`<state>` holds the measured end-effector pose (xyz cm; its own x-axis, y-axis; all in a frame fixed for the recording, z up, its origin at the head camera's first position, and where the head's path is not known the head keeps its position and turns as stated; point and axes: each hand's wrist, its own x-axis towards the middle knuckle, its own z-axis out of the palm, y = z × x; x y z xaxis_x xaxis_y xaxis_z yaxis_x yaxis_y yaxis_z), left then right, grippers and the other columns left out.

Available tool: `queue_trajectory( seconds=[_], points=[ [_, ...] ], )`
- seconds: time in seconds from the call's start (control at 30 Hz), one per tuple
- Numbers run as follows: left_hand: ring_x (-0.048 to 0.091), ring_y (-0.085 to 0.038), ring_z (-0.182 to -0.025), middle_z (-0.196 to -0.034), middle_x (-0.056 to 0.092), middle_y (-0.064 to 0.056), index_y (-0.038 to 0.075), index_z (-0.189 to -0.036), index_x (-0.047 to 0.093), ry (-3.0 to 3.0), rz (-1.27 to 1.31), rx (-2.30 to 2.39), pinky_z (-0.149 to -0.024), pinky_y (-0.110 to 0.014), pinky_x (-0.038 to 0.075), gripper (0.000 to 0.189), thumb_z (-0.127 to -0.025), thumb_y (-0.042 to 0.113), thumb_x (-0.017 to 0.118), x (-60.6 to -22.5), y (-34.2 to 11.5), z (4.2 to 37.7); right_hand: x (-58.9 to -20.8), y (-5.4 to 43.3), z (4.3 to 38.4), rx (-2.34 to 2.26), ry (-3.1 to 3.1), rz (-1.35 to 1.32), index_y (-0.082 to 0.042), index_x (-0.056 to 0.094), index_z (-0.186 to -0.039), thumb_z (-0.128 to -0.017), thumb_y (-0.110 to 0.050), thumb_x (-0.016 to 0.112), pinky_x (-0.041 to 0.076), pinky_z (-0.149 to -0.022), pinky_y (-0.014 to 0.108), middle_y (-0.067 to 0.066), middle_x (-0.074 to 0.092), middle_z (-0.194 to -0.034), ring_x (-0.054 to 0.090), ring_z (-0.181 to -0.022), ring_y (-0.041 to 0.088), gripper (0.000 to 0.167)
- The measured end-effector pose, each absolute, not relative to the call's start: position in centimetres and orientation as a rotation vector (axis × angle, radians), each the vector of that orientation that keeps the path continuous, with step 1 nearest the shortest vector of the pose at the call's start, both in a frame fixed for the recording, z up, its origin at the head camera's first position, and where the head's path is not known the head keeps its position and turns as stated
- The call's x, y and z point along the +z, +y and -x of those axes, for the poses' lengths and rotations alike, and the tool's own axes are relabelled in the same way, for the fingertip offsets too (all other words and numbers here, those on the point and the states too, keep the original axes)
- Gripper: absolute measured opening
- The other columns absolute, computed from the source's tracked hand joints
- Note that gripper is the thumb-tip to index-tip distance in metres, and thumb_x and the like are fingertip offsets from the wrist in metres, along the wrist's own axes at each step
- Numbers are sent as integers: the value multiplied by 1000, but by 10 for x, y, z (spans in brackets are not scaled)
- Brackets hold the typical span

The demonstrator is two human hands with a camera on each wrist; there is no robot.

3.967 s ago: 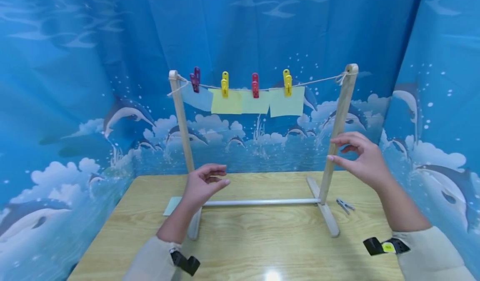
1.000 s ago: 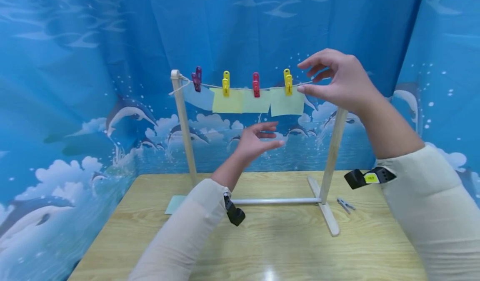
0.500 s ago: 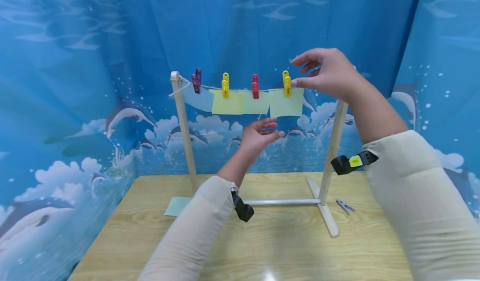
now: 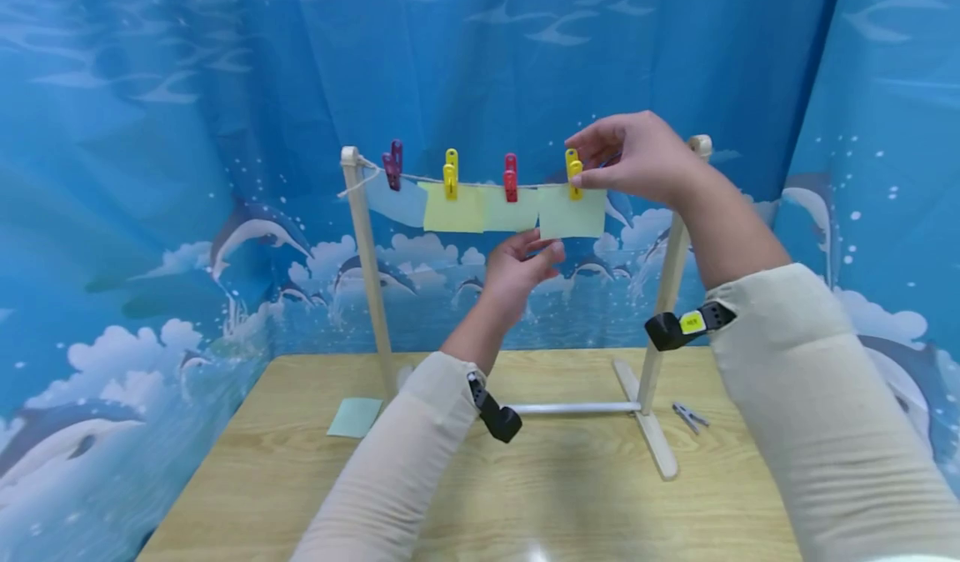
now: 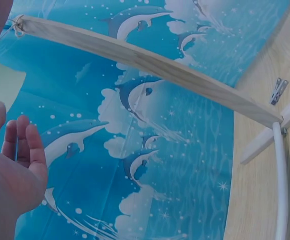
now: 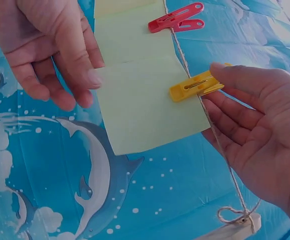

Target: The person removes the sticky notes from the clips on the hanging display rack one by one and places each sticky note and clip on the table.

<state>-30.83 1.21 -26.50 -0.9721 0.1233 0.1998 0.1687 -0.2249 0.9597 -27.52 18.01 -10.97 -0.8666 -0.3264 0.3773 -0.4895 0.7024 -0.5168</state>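
At upper right of centre, the right hand [image 4: 641, 158] pinches a yellow clip [image 4: 573, 166] on a green note [image 4: 572, 216]; whether the left hand [image 4: 516, 272] grips the note's lower-left corner I cannot tell.

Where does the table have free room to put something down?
Bare: the table's front between the sleeves, and behind the white bar, left of the stand's right foot. Crowded: around the string, with clips, papers, left hand and right hand.

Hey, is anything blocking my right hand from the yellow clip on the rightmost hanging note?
Nothing visible stands in the way: your right hand is at the yellow clip, with its thumb against the handle.
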Motion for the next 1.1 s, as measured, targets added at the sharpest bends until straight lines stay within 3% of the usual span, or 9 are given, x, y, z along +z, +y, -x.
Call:
queue_trajectory(
  seconds=[0.23, 0.47, 0.7, 0.87, 1.1],
  points=[
    [70, -19, -90, -101, 71, -10, 10, -105, 72, -1787, 407, -2446, -87, -38, 56, 22, -89, 26, 71, -263, 18, 305, -115, 184, 272, 955, -2608, -679, -5, 61, -128, -93, -26, 68, 54, -83, 24, 10, 63, -113, 59, -101, 20, 41],
    [71, -18, -84, -94, 73, -9, 6, -105, 73, -1699, 404, -2467, -90, -46, 55, 21, -89, 20, 72, -265, 18, 303, -117, 186, 270, 1036, -2581, -761, -3, 62, -116, -92, -19, 70, 54, -79, 19, 11, 63, -107, 60, -96, 21, 30],
    [70, -17, -82, -92, 73, -12, 5, -102, 74, -1741, 416, -2435, -82, -36, 58, 20, -89, 20, 72, -267, 16, 301, -121, 189, 269, 1054, -2475, -768, 0, 67, -105, -91, -14, 70, 54, -80, 18, 11, 67, -103, 64, -90, 18, 20],
    [70, -21, -83, -89, 72, -12, 5, -101, 74, -1774, 396, -2432, -83, -37, 58, 20, -88, 21, 73, -268, 15, 298, -122, 190, 269, 1153, -2359, -763, 1, 70, -96, -90, -11, 70, 55, -80, 19, 9, 69, -98, 67, -88, 18, 13],
    [69, -16, -75, -87, 72, -10, 4, -100, 74, -1777, 402, -2442, -80, -34, 58, 20, -88, 20, 74, -271, 14, 296, -121, 191, 266, 1240, -2200, -804, -2, 72, -88, -89, -7, 71, 54, -77, 17, 7, 70, -92, 67, -84, 18, 5]
  ],
)
